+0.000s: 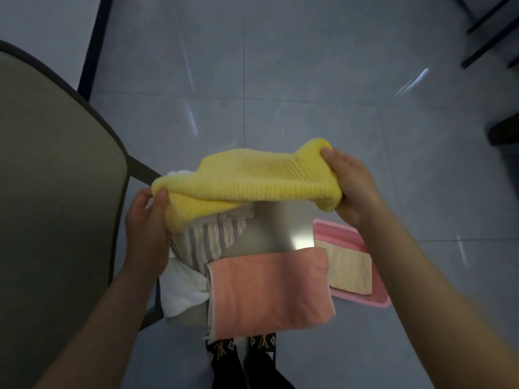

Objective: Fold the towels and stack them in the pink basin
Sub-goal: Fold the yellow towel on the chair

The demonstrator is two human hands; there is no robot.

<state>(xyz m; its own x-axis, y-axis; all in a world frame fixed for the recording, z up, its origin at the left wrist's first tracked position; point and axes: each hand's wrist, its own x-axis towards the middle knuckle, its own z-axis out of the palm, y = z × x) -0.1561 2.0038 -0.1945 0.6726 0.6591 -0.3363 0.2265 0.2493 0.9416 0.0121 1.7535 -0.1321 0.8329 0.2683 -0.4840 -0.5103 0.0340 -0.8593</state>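
**Yellow towel held up in both hands, basin low on the R**

Yellow towel [247, 181] hangs doubled over btwn both hands, above the metal surface [280, 228]. Left hand [146, 220] pinches its L end, thumb on top; right hand [354, 186] grips the bunched R end. Big table [56, 192] edge runs close along the L arm. Tiled floor [309, 94] lies open ahead and to the R.

Pink basin [337, 228] sits on the floor just R of the surface, part hidden by the R forearm, w/ one folded cream towel [351, 270] flat inside. On the surface: folded salmon towel [269, 293] nearest, striped towel [207, 240] under the yellow one, white towel [182, 293] drooping off the L edge.
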